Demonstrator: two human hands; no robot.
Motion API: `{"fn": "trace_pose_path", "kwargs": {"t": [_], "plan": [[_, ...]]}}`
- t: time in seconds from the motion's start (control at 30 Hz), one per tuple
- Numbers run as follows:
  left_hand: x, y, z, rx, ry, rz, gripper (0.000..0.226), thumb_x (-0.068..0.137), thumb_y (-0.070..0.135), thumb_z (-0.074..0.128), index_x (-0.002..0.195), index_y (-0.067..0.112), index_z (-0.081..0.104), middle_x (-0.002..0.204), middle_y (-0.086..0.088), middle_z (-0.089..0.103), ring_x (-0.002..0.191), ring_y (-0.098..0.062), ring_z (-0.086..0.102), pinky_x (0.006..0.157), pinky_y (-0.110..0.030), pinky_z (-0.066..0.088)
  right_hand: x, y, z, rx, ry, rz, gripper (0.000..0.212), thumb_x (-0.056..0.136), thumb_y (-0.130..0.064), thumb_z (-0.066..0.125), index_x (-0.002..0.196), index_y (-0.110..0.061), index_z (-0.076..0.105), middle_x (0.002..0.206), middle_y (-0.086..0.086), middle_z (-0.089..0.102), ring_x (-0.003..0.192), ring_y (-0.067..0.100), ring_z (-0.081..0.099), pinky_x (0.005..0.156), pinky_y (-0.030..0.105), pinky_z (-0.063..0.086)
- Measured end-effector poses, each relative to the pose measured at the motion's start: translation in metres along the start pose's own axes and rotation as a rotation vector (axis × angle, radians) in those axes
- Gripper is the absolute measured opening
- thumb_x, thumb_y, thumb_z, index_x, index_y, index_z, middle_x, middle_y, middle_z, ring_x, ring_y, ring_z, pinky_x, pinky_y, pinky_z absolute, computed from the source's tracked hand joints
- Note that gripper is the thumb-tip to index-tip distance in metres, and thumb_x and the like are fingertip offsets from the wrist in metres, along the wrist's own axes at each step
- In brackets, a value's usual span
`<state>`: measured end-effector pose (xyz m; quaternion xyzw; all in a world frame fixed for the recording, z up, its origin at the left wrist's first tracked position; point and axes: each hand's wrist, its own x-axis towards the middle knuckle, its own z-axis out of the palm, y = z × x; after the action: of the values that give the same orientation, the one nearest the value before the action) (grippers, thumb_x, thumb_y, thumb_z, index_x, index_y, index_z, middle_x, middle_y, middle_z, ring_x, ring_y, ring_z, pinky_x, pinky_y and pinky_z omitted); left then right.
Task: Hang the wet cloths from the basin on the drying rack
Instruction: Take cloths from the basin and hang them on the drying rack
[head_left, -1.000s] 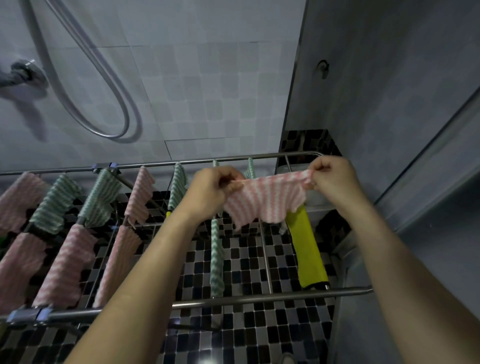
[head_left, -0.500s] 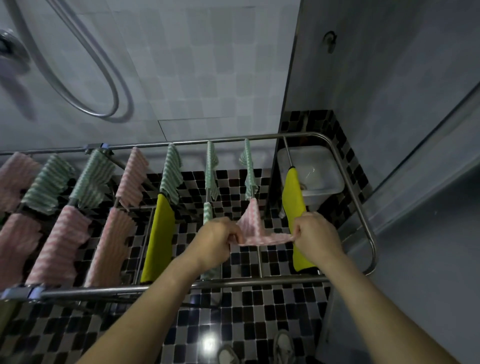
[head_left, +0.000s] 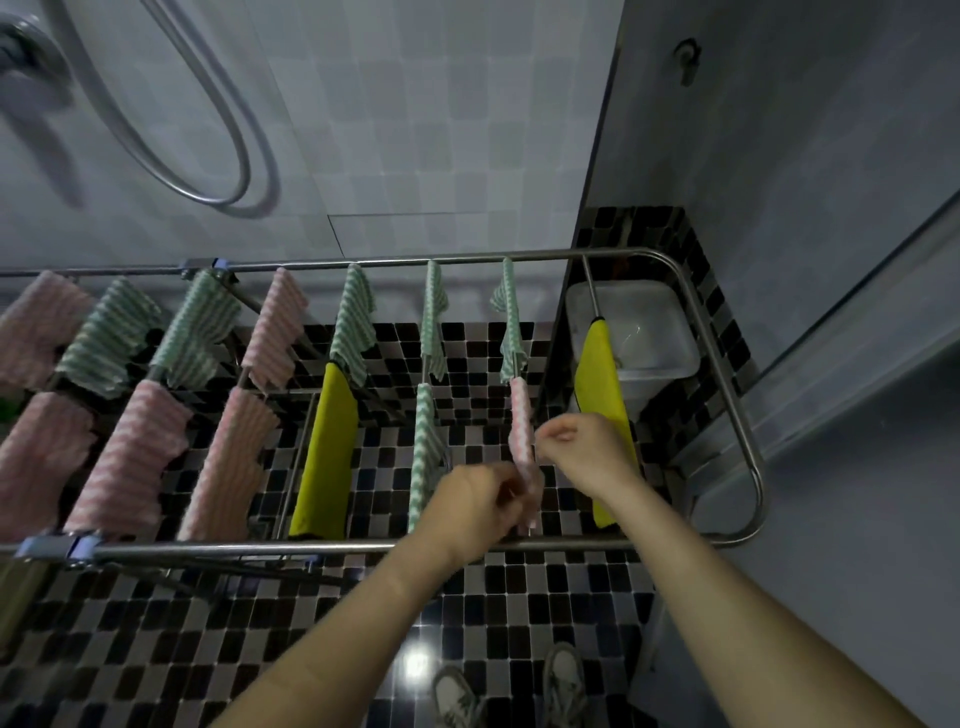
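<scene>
Steel drying rack (head_left: 208, 549) spans the view over checkered floor (head_left: 208, 649), rods hung w/ pink, green & yellow cloths. Clear basin (head_left: 670, 312) on floor under rack's far R corner. Pink cloth (head_left: 521, 415) draped over 2nd rod from R, just L of a yellow cloth (head_left: 597, 374). L hand (head_left: 478, 504) fingers pinch its near end; R hand (head_left: 582, 447) fingers curled right beside it, can't tell if gripping

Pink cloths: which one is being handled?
The pink cloth beside the right-hand yellow cloth; the left hand grips it. The others hang untouched further left.
</scene>
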<state>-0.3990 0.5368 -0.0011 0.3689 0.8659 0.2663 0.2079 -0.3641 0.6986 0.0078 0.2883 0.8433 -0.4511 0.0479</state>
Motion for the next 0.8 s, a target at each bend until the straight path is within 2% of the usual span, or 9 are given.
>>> {"fn": "trace_pose_path", "kwargs": {"t": [0.1,0.17,0.23,0.3,0.37,0.47,0.6,0.7,0.8], "plan": [[0.000,0.004,0.018,-0.083,0.075,-0.097,0.015,0.088,0.026,0.066,0.100,0.017,0.064,0.092,0.001,0.070,0.079,-0.010,0.064,0.067,-0.014,0.050,0.017,-0.010,0.016,0.015,0.097,0.063,0.019,0.089,-0.025,0.061,0.074,-0.023,0.072,0.077,-0.006,0.070,0.075,0.014,0.064,0.067,0.032,0.054],[-0.001,0.005,0.023,-0.132,0.109,-0.126,0.012,0.088,0.023,0.067,0.097,0.017,0.064,0.090,0.002,0.070,0.073,-0.005,0.061,0.058,-0.004,0.042,0.027,-0.012,0.025,-0.006,0.157,0.081,0.032,0.089,-0.029,0.061,0.058,-0.021,0.064,0.062,-0.001,0.065,0.061,0.018,0.060,0.054,0.028,0.045],[-0.002,0.005,0.025,-0.156,0.121,-0.124,0.009,0.088,0.020,0.067,0.097,0.017,0.064,0.089,0.004,0.070,0.073,-0.003,0.061,0.061,-0.004,0.045,0.033,-0.015,0.030,-0.016,0.196,0.100,0.038,0.089,-0.032,0.063,0.054,-0.018,0.061,0.056,0.002,0.061,0.055,0.019,0.056,0.050,0.026,0.037],[-0.003,0.004,0.025,-0.164,0.120,-0.123,0.011,0.088,0.020,0.066,0.099,0.019,0.063,0.091,0.003,0.070,0.078,-0.007,0.065,0.067,-0.012,0.051,0.038,-0.019,0.033,-0.028,0.226,0.111,0.035,0.088,-0.032,0.064,0.058,-0.015,0.065,0.060,0.005,0.064,0.058,0.021,0.059,0.053,0.027,0.040],[-0.004,0.004,0.026,-0.181,0.108,-0.137,0.014,0.088,0.019,0.067,0.099,0.023,0.060,0.088,0.004,0.070,0.077,-0.007,0.067,0.068,-0.018,0.055,0.042,-0.021,0.035,-0.032,0.256,0.117,0.029,0.089,-0.031,0.065,0.064,-0.016,0.064,0.069,0.006,0.067,0.068,0.024,0.063,0.061,0.029,0.046],[-0.004,0.003,0.027,-0.203,0.107,-0.134,0.022,0.089,0.020,0.065,0.105,0.029,0.052,0.085,0.003,0.069,0.074,-0.009,0.068,0.067,-0.027,0.059,0.044,-0.022,0.039,-0.111,0.368,-0.012,0.012,0.092,-0.030,0.060,0.088,-0.020,0.065,0.092,0.004,0.066,0.081,0.022,0.063,0.064,0.026,0.043],[-0.006,0.002,0.026,-0.194,0.064,-0.116,0.039,0.089,0.023,0.062,0.123,0.035,0.046,0.087,-0.001,0.072,0.077,-0.014,0.070,0.072,-0.035,0.059,0.045,-0.022,0.037,-0.241,0.343,-0.147,0.020,0.092,-0.016,0.060,0.109,-0.012,0.070,0.109,0.007,0.063,0.094,0.024,0.063,0.074,0.028,0.049],[-0.007,0.001,0.026,-0.235,0.051,-0.143,0.047,0.086,0.020,0.067,0.127,0.032,0.047,0.095,-0.002,0.072,0.083,-0.014,0.070,0.076,-0.033,0.059,0.049,-0.025,0.032,-0.211,0.302,-0.127,0.018,0.091,-0.014,0.061,0.105,-0.011,0.072,0.107,0.008,0.069,0.097,0.025,0.065,0.079,0.030,0.050],[-0.007,0.003,0.027,-0.241,0.059,-0.184,0.054,0.085,0.021,0.068,0.131,0.034,0.044,0.096,-0.003,0.071,0.083,-0.015,0.069,0.077,-0.033,0.059,0.056,-0.028,0.022,-0.078,0.203,0.004,0.011,0.090,-0.019,0.062,0.082,-0.024,0.068,0.102,0.004,0.071,0.094,0.026,0.065,0.081,0.037,0.054]]}}
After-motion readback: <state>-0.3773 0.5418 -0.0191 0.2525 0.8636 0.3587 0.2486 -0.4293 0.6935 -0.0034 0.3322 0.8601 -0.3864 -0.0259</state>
